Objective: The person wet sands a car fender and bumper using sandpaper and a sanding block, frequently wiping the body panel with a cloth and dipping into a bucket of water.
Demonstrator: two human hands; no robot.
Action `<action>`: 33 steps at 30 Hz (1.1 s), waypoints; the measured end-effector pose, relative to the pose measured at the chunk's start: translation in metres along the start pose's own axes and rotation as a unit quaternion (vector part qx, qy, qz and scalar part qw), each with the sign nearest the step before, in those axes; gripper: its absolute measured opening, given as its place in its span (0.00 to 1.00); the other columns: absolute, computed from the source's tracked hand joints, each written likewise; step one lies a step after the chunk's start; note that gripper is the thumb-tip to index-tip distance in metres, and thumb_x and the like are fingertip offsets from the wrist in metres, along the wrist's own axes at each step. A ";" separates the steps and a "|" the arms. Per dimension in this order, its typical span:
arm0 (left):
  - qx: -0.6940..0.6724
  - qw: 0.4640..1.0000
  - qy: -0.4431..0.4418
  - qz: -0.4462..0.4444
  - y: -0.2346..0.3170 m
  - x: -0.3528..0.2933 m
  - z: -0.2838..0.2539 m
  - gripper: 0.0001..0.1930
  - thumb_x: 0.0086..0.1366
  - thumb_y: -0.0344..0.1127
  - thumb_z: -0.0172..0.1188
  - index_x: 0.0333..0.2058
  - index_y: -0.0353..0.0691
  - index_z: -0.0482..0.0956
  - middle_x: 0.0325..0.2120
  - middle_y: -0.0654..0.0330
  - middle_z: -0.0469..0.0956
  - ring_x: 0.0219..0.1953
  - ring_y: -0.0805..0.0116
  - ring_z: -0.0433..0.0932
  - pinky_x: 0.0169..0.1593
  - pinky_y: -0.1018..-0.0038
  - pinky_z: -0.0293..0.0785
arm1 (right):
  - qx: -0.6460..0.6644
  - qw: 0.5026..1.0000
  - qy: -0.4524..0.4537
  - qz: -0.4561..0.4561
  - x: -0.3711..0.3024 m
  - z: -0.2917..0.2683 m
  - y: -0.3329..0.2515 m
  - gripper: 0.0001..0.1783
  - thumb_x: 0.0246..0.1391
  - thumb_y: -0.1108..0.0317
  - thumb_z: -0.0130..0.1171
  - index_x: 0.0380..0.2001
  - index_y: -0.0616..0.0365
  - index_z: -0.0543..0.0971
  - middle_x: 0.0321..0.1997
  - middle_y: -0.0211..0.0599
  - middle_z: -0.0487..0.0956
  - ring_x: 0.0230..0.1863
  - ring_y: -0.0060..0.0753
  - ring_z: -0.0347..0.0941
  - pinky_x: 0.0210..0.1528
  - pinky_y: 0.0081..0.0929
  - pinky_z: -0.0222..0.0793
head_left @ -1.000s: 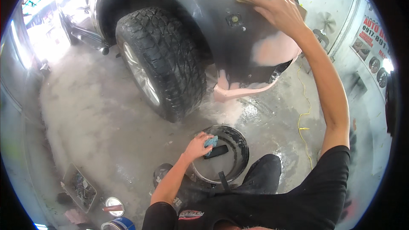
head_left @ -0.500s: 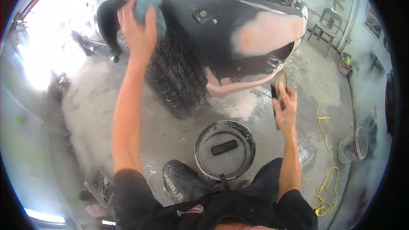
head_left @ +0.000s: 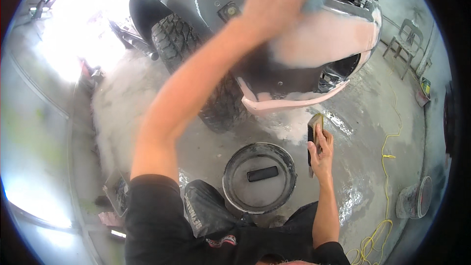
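My left hand (head_left: 279, 2), blurred by motion, reaches across the car's front fender and grips a blue-green cloth (head_left: 315, 0) near the fender's top edge. The fender (head_left: 294, 76) is dark grey with sanded pinkish-beige patches (head_left: 333, 37). Lower down, my right hand (head_left: 322, 154) is closed around a sanding block (head_left: 315, 130), dark on one side and tan on the other. It is held upright in the air, apart from the car. Below, a round black tub (head_left: 226, 176) holds cloudy water, with a black rectangular block (head_left: 262, 173) lying in it.
A knobbly tyre (head_left: 174, 44) stands left of the fender. The concrete floor (head_left: 363, 167) is wet in places. To the right are a yellow cord (head_left: 385, 167), a bucket lying tilted (head_left: 414, 198) and a plastic chair (head_left: 407, 44). An open box (head_left: 115, 194) stands at lower left.
My left hand has swept right with the cloth, from above the tyre to the fender's upper patch. My right hand has drawn the block down and away from the bumper's lower edge.
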State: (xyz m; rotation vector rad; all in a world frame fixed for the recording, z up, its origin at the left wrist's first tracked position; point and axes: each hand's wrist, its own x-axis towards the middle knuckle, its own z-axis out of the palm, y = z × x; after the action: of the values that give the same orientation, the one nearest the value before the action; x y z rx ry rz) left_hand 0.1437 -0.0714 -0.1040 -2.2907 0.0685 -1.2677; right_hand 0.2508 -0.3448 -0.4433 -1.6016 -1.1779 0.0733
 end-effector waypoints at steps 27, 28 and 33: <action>-0.339 0.469 -0.801 -0.152 0.367 -0.507 0.104 0.25 0.66 0.31 0.63 0.62 0.37 0.77 0.69 0.42 0.68 0.65 0.44 0.75 0.65 0.53 0.75 | -0.426 0.762 0.058 -0.484 0.292 -0.041 -0.282 0.33 0.57 0.61 0.71 0.66 0.26 0.77 0.67 0.61 0.67 0.64 0.65 0.69 0.67 0.58 0.65; -0.353 0.481 -0.793 -0.122 0.350 -0.479 0.102 0.24 0.66 0.29 0.62 0.61 0.36 0.78 0.70 0.42 0.67 0.65 0.45 0.76 0.65 0.54 0.76 | -0.434 0.757 0.048 -0.486 0.298 -0.042 -0.282 0.33 0.58 0.61 0.70 0.66 0.25 0.77 0.67 0.61 0.66 0.65 0.66 0.68 0.67 0.57 0.65; -0.346 0.689 -0.603 -0.207 0.267 -0.457 0.031 0.22 0.60 0.33 0.70 0.55 0.43 0.80 0.58 0.46 0.76 0.59 0.46 0.80 0.60 0.56 0.79 | -0.450 0.744 0.027 -0.494 0.315 -0.032 -0.299 0.32 0.58 0.61 0.70 0.66 0.22 0.77 0.67 0.61 0.67 0.64 0.66 0.68 0.67 0.57 0.65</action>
State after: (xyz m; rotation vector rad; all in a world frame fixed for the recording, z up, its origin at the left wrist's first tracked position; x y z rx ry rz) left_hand -0.0351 -0.1596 -0.5953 -3.4552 -0.5475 0.5131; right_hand 0.2381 -0.1712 -0.0446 -1.4610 -2.0393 -1.4161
